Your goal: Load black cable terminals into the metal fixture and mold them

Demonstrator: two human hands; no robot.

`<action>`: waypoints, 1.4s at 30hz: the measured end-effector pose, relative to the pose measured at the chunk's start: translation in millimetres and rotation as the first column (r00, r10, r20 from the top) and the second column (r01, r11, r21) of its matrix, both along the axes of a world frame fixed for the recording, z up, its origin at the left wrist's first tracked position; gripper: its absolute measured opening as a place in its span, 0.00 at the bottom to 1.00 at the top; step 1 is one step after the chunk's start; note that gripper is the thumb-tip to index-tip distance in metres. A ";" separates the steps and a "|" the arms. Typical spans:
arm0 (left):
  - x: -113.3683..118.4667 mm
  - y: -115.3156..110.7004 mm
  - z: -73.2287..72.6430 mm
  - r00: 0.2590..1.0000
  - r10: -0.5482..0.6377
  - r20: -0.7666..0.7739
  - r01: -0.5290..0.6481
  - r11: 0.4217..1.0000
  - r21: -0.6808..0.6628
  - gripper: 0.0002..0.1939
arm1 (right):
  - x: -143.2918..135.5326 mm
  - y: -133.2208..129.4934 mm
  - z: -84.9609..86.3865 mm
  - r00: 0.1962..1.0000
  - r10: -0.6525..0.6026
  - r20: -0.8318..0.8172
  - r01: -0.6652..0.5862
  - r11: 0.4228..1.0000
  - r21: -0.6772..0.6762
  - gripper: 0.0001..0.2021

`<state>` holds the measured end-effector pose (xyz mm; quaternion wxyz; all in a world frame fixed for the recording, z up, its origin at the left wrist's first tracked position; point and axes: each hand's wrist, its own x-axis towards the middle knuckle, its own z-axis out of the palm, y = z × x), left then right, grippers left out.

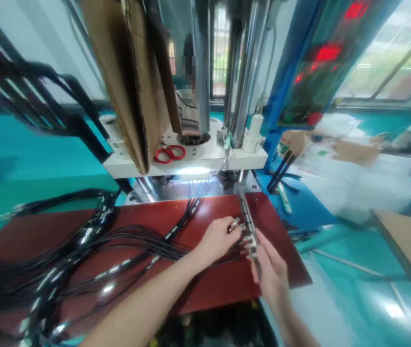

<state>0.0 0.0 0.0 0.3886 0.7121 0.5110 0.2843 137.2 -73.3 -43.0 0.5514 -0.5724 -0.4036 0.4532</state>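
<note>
My left hand (pixel 217 239) rests on the dark red work plate (pixel 162 217) and pinches a small metal cable connector (pixel 234 224) at its fingertips. My right hand (pixel 271 270) holds the near end of a long narrow metal fixture bar (pixel 247 219) that lies across the plate. Several connectors sit in the bar beside my fingers. Thin black cables (pixel 147 241) run from the connectors leftward across the plate.
A thick bundle of black cables with metal ends (pixel 64 260) lies at the left. Behind the plate stands a press machine with steel columns (pixel 243 72) and a white platform (pixel 191 159) bearing red scissors (pixel 169 153). Cardboard (pixel 129 72) leans on it. Plastic bags (pixel 353 173) lie right.
</note>
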 end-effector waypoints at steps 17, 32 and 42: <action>7.9 5.5 -12.6 0.969 0.078 0.235 -0.028 0.978 -0.209 0.09 | -1.3 0.9 2.7 0.994 0.016 0.107 -0.019 0.999 0.030 0.24; 5.3 7.6 -13.8 0.953 0.099 0.285 -0.057 0.987 -0.154 0.14 | -3.7 6.2 6.7 0.988 0.052 0.144 -0.050 0.999 -0.016 0.26; -0.2 24.7 5.3 0.915 0.145 0.377 0.085 0.843 -0.530 0.11 | 1.9 2.8 -5.4 0.997 0.075 -0.004 -0.075 0.996 0.056 0.22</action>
